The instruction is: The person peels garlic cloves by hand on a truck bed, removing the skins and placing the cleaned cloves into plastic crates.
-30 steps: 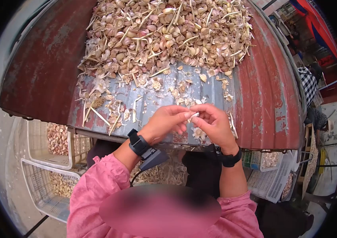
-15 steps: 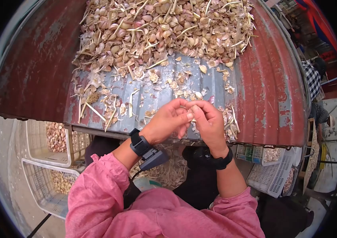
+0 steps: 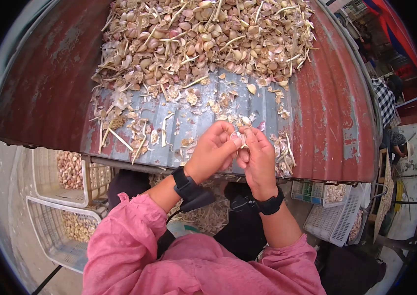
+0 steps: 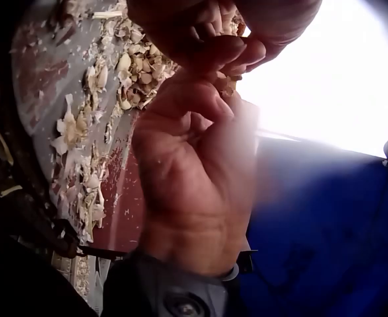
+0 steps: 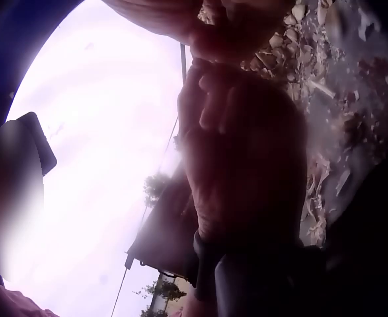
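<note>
Both hands meet over the near edge of a corrugated metal sheet (image 3: 174, 129). Between the fingertips is a small pinkish-white garlic clove (image 3: 237, 135), mostly covered by the fingers. The left hand (image 3: 213, 151) pinches it from the left with thumb and fingers. From the other side the right hand (image 3: 257, 158) pinches at it, thumb and index finger close together. In the left wrist view, the left hand (image 4: 187, 152) curls below the other hand, a bit of pale skin at its fingertips. The right wrist view shows the right hand (image 5: 243, 145) dark, its grip hidden.
A large heap of garlic cloves (image 3: 203, 37) with dry stalks covers the far part of the sheet. Peelings and stalks (image 3: 134, 135) lie left of the hands, more husks (image 3: 282, 152) to the right. Crates (image 3: 61, 179) of garlic stand below left; another crate (image 3: 333, 221) is at right.
The hands stay together while the fingers shift on the garlic; the right hand has turned more upright. A pale clove and pink peel now show on the sheet just beyond the fingertips.
</note>
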Demonstrator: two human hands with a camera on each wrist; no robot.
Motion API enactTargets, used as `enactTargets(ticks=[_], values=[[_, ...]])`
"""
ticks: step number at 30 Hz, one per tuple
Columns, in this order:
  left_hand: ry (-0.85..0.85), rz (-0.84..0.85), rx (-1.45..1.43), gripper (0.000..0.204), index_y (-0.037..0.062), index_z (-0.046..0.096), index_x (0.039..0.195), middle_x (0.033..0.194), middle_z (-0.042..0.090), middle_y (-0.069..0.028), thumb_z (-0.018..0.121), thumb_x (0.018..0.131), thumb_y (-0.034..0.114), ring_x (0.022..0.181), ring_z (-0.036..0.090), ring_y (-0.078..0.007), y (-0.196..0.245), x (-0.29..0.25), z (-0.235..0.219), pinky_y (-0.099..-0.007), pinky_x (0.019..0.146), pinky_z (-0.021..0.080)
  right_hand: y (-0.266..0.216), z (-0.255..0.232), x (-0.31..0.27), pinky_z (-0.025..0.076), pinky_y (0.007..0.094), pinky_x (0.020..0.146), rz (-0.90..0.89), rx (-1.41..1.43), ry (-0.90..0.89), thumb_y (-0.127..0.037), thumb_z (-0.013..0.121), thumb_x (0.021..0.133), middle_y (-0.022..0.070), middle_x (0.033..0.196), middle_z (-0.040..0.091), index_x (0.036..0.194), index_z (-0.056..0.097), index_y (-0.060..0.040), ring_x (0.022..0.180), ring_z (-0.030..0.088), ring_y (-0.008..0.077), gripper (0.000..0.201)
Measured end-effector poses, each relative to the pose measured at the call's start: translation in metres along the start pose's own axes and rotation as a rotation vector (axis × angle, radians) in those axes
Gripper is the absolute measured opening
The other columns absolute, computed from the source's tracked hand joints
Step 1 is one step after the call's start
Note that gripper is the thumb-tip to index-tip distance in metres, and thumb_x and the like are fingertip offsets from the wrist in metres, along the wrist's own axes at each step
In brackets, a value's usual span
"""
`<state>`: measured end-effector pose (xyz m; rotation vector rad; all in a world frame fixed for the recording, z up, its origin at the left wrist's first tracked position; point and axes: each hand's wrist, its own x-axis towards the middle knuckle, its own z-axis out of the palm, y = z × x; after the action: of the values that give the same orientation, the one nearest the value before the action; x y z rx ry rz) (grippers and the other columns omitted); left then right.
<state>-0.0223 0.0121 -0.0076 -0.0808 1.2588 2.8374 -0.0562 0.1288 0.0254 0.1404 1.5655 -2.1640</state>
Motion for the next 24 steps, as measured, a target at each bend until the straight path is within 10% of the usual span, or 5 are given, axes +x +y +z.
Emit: enactTargets(ticks=[7,15,21,24], values=[[0.012,-0.211,-0.495,0.007,0.0074,0.044,0.086,0.059,0.044,-0.0009,0.041,0.087,0.014,0.036,0.033,-0.0044,0.012,0.006,-0.012,-0.0166,0.033,0.027,-0.020,-0.003,0.007,0.046,0.0229,0.049,-0.350,-0.144,0.103,-0.012,0.050,0.085,0.0045,0.069,0.052,0.089,0.047,-0.0009,0.053,0.049,0.0067,0.012],[-0.152,-0.281,-0.670,0.012,0.0069,0.045,0.091,0.062,0.042,-0.0005,0.042,0.089,0.018,0.040,0.032,-0.0030,0.027,-0.007,0.003,-0.0159,0.036,0.026,-0.027,0.002,0.000,0.048,0.0218,0.055,-0.353,-0.279,0.057,-0.010,0.053,0.083,0.0048,0.071,0.055,0.088,0.049,-0.0007,0.055,0.052,0.0079,0.011],[-0.711,-0.450,-0.619,0.023,0.0010,0.043,0.080,0.066,0.044,-0.0061,0.048,0.086,0.022,0.061,0.043,-0.0131,0.092,-0.072,0.062,-0.0243,0.053,0.034,-0.035,-0.009,-0.009,0.048,0.0222,0.064,-0.094,-0.069,0.071,-0.005,0.053,0.082,0.0097,0.086,0.059,0.094,0.054,0.0036,0.072,0.055,0.0096,0.015],[-0.733,-0.448,-1.035,0.016,-0.0050,0.052,0.093,0.080,0.057,-0.0058,0.054,0.082,0.006,0.070,0.053,-0.0072,0.082,-0.100,0.081,-0.0189,0.060,0.042,-0.042,0.001,-0.019,0.047,0.0215,0.063,-0.134,-0.144,0.128,-0.002,0.052,0.081,0.0101,0.087,0.059,0.096,0.054,0.0036,0.072,0.056,0.0106,0.016]])
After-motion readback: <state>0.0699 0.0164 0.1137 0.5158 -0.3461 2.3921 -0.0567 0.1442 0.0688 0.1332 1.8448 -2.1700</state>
